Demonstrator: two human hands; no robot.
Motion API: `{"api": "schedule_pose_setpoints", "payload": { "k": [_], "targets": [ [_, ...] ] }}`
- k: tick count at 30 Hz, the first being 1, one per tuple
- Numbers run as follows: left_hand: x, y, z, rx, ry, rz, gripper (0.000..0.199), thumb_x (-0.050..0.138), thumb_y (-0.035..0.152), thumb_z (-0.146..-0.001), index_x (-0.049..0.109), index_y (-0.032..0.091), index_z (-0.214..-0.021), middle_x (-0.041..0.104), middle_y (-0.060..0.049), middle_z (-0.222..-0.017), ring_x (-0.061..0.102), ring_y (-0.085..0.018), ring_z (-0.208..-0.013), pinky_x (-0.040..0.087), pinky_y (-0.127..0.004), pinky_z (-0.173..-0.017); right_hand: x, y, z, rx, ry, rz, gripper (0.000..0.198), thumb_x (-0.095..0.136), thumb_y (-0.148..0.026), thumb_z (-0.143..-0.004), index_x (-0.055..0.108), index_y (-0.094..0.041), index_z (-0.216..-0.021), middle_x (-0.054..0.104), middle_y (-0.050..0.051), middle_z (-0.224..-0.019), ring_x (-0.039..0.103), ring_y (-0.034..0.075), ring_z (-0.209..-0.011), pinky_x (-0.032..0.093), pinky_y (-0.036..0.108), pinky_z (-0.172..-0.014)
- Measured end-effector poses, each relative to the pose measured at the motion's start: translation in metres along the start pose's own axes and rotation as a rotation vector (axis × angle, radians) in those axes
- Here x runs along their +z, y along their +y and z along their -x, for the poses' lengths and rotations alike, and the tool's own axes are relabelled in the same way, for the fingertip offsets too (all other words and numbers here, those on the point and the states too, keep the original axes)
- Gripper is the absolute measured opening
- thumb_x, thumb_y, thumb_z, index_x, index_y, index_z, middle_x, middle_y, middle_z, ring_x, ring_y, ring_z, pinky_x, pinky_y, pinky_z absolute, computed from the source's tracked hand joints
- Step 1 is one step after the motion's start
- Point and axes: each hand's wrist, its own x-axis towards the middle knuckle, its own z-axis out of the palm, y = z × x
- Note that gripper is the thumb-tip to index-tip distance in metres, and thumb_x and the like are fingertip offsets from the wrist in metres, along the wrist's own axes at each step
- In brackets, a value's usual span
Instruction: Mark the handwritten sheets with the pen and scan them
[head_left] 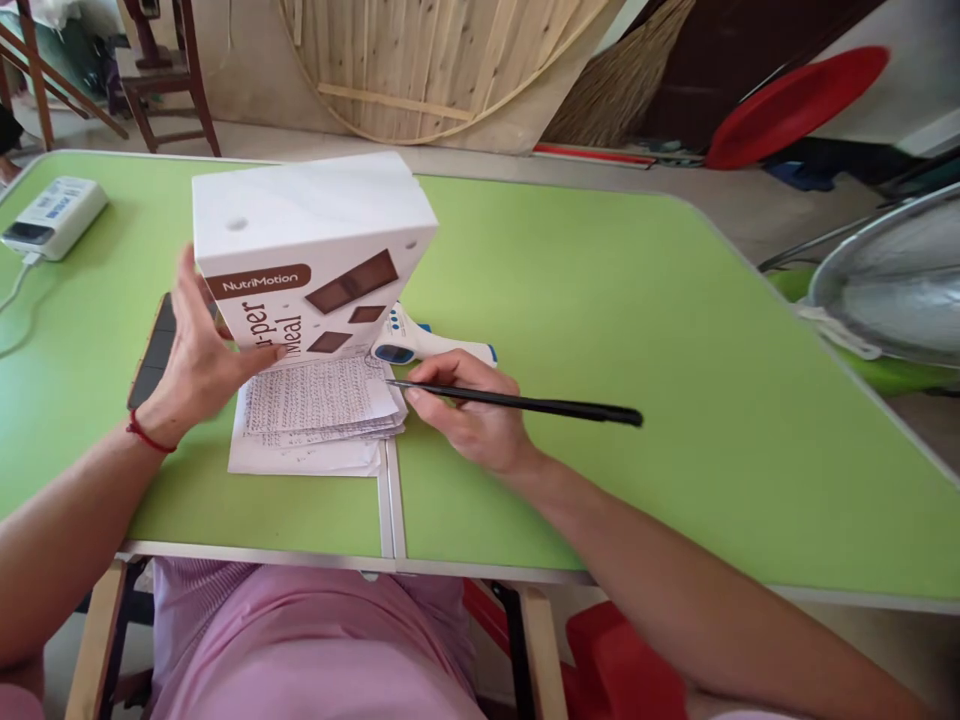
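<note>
My left hand [199, 345] grips the near left side of a white NutriMotion box [315, 200], thumb on the printed front, other fingers around the edge. The box is tilted, and its underside is hidden. Between thumb and fingers, my right hand [472, 405] holds a long, thin, black pen-like stick [555, 405]. Its pale tip points left, over the edge of a stack of handwritten papers [319, 410]. Just beyond that hand lies a white and blue handheld thermometer [442, 347]. Partly covered by my left hand is a dark flat object [155, 350].
The green folding table [637, 320] has a metal seam down its middle. A white power bank [56, 217] with a cable lies at far left. Beyond the table are a wooden chair [161, 85], a round wooden board [420, 60], a broom [622, 75] and a red basin [799, 105].
</note>
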Motion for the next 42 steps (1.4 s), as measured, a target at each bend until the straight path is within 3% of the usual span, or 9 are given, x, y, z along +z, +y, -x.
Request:
{"api": "schedule_pose_setpoints", "payload": {
  "k": [2, 5, 9, 13, 16, 20, 23, 26, 42],
  "targets": [
    [-0.007, 0.014, 0.005, -0.063, 0.233, -0.1, 0.095, 0.066, 0.057, -0.088, 0.002, 0.025, -0.15, 0.033, -0.015, -0.151, 0.042, -0.031, -0.136, 0.058, -0.046, -0.092, 0.003, 0.003, -0.002, 0.064, -0.023, -0.047, 0.007, 0.066, -0.026, -0.078, 0.06, -0.022, -0.078, 0.065, -0.002, -0.066, 0.059, 0.013, -0.054, 0.051, 0.026, -0.051],
    [-0.012, 0.033, 0.013, 0.187, 0.517, -0.168, 0.072, 0.066, 0.051, -0.089, 0.021, 0.031, -0.142, 0.047, -0.009, -0.137, 0.058, -0.026, -0.115, 0.06, -0.044, -0.081, 0.006, 0.008, -0.004, 0.149, 0.002, -0.115, 0.006, 0.064, -0.026, -0.079, 0.06, -0.022, -0.079, 0.065, -0.001, -0.066, 0.059, 0.014, -0.055, 0.052, 0.028, -0.051],
    [0.004, 0.041, 0.02, 0.558, 0.088, -0.034, 0.02, 0.053, 0.015, -0.099, 0.053, 0.022, -0.117, 0.066, -0.006, -0.112, 0.068, -0.017, -0.1, 0.062, -0.031, -0.08, 0.007, 0.01, -0.005, 0.199, 0.007, -0.141, 0.006, 0.064, -0.027, -0.078, 0.061, -0.021, -0.078, 0.065, -0.001, -0.066, 0.06, 0.015, -0.056, 0.053, 0.029, -0.052],
    [0.03, 0.037, 0.024, 0.602, -0.293, -0.082, 0.033, 0.039, 0.009, -0.102, 0.054, 0.014, -0.131, 0.063, -0.013, -0.137, 0.067, -0.019, -0.115, 0.06, -0.031, -0.09, 0.009, 0.008, -0.005, 0.144, 0.028, -0.052, 0.005, 0.062, -0.026, -0.077, 0.061, -0.022, -0.076, 0.062, -0.003, -0.06, 0.055, 0.012, -0.05, 0.049, 0.026, -0.048],
    [0.035, 0.044, 0.023, 0.669, -0.446, -0.331, 0.044, 0.043, 0.005, -0.095, 0.054, 0.014, -0.137, 0.055, -0.012, -0.147, 0.072, -0.019, -0.081, 0.062, -0.034, -0.068, 0.011, 0.006, -0.005, 0.089, 0.038, -0.005, 0.002, 0.062, -0.024, -0.075, 0.062, -0.022, -0.074, 0.063, -0.004, -0.058, 0.053, 0.011, -0.048, 0.045, 0.025, -0.046],
    [0.032, 0.074, 0.019, 0.678, -0.588, -0.565, 0.04, 0.045, 0.002, -0.088, 0.063, 0.01, -0.123, 0.053, -0.015, -0.149, 0.072, -0.02, -0.071, 0.053, -0.032, -0.045, 0.011, 0.004, -0.005, 0.069, 0.035, 0.032, 0.003, 0.061, -0.024, -0.074, 0.062, -0.022, -0.073, 0.062, -0.004, -0.057, 0.051, 0.011, -0.046, 0.043, 0.024, -0.044],
    [0.036, 0.094, 0.023, 0.637, -0.611, -0.651, 0.034, 0.043, 0.001, -0.086, 0.068, 0.006, -0.109, 0.058, -0.023, -0.141, 0.067, -0.017, -0.055, 0.045, -0.029, -0.037, 0.011, 0.004, -0.005, 0.047, 0.019, 0.065, 0.004, 0.061, -0.024, -0.075, 0.062, -0.022, -0.072, 0.061, -0.004, -0.056, 0.049, 0.011, -0.046, 0.042, 0.024, -0.044],
    [0.046, 0.099, 0.031, 0.628, -0.504, -0.639, 0.038, 0.041, 0.003, -0.089, 0.064, 0.002, -0.12, 0.06, -0.027, -0.134, 0.066, -0.015, -0.054, 0.045, -0.027, -0.037, 0.011, 0.004, -0.004, 0.051, 0.017, 0.097, 0.006, 0.06, -0.025, -0.076, 0.063, -0.023, -0.071, 0.062, -0.004, -0.057, 0.049, 0.011, -0.047, 0.043, 0.024, -0.045],
    [0.051, 0.101, 0.038, 0.545, -0.445, -0.497, 0.028, 0.046, 0.001, -0.087, 0.066, 0.006, -0.106, 0.061, -0.025, -0.134, 0.067, -0.016, -0.06, 0.047, -0.026, -0.04, 0.009, 0.006, -0.001, 0.018, -0.009, 0.15, 0.006, 0.062, -0.025, -0.079, 0.063, -0.022, -0.074, 0.065, -0.003, -0.062, 0.053, 0.012, -0.05, 0.047, 0.026, -0.049]
  ]
}}
